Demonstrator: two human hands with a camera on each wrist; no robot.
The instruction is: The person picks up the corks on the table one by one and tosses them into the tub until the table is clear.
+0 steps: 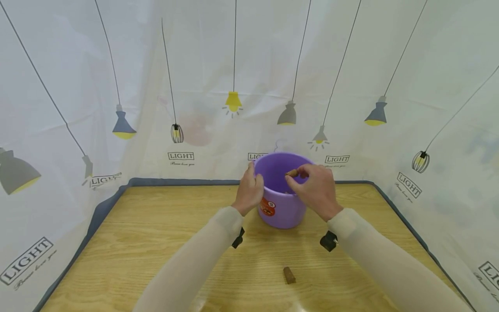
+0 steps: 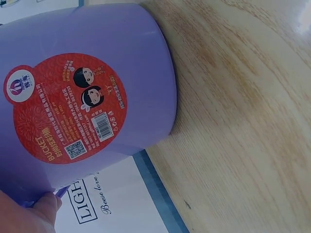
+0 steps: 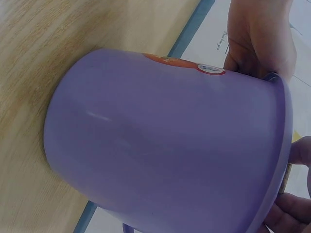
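A purple bucket (image 1: 286, 212) stands upright toward the back of the wooden table, a red label (image 2: 70, 107) on its side. My left hand (image 1: 251, 189) grips its rim on the left; the left wrist view shows only part of that hand at the lower left. Over the bucket's mouth, near the front right rim, my right hand (image 1: 317, 186) pinches a brown cork (image 1: 292, 173) between thumb and fingers. In the right wrist view the bucket wall hides most of this cork. A second tapered cork (image 1: 289, 275) lies on the table in front of the bucket.
The wooden table (image 1: 175, 234) is bordered by a blue-grey edge strip (image 1: 187, 182). A white curtain (image 1: 210, 56) printed with lamps stands close behind the bucket and along both sides. A dark wrist device (image 1: 328, 241) is strapped under the right sleeve.
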